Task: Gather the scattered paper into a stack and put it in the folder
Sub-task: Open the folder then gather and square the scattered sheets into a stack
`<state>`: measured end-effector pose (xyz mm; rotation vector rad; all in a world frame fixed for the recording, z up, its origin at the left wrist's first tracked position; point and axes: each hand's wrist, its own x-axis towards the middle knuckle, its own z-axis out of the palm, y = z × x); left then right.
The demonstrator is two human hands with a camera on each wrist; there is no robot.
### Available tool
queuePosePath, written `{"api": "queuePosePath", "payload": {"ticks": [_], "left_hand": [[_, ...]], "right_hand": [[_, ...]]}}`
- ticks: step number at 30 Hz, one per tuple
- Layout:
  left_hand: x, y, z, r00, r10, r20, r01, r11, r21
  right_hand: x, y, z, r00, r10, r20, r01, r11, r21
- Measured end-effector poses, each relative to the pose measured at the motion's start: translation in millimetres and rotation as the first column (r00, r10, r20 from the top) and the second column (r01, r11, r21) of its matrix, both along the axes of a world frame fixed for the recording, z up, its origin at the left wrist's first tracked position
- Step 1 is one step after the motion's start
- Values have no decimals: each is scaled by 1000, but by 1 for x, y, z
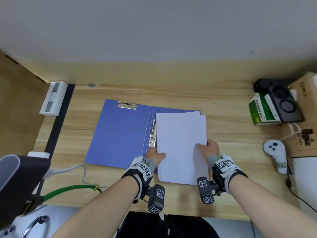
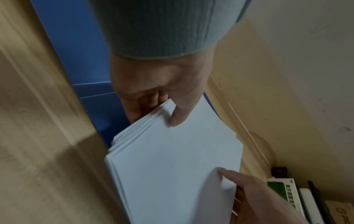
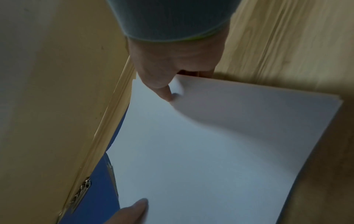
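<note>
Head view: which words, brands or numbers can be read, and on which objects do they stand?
"ORICO", seen sideways, blurred: cardboard box.
Green and white box: printing too small to read.
Brown box: dark logo and digits, too blurred to read.
Wrist mounts: square coded markers, no words.
Paper stack, blue folder: no text.

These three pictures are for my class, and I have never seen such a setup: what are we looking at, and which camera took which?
No machine here: a person works with bare hands, wearing cameras. The wide picture comes from the head; the two close ones look along each wrist. On the wooden desk lies an open blue folder. The left hand and right hand each pinch a side of the paper stack, thumb on top, fingers beneath, over the folder's right half. A white controller and boxes lie to the right.
</note>
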<state>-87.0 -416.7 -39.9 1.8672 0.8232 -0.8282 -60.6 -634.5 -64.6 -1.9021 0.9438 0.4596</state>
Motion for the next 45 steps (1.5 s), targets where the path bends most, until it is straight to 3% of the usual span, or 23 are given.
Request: {"api": "queuePosePath", "payload": {"ticks": [4,9,14,21,26,33,39,45], "left_hand": [[-7,-24,-3,997,-65,-45,64,998,-19],[-11,-39,1,986,-162,36,164,985,-53],[24,-33,43,944,-209,257,208,978,31],[89,-11,110,839,-74,539,121,991,-52],[90,-3,110,859,46,510,41,986,-159],[73,-9,98,842,126,524,12,968,-251],[80,-9,100,837,143,527,33,950,-310],[64,-10,68,869,124,479,32,952,-304]], "right_hand": [[-16,-16,1,998,-51,-48,52,999,16],[-30,-43,2,999,-37,-22,39,993,113],[-5,-40,53,983,-102,150,62,966,250],[53,-27,120,888,-230,399,78,929,362],[43,-19,132,867,-155,473,-54,915,400],[23,-8,119,888,-117,446,-83,911,405],[32,-13,124,886,-125,447,-79,908,412],[18,-15,100,916,-57,396,-109,917,383]]}}
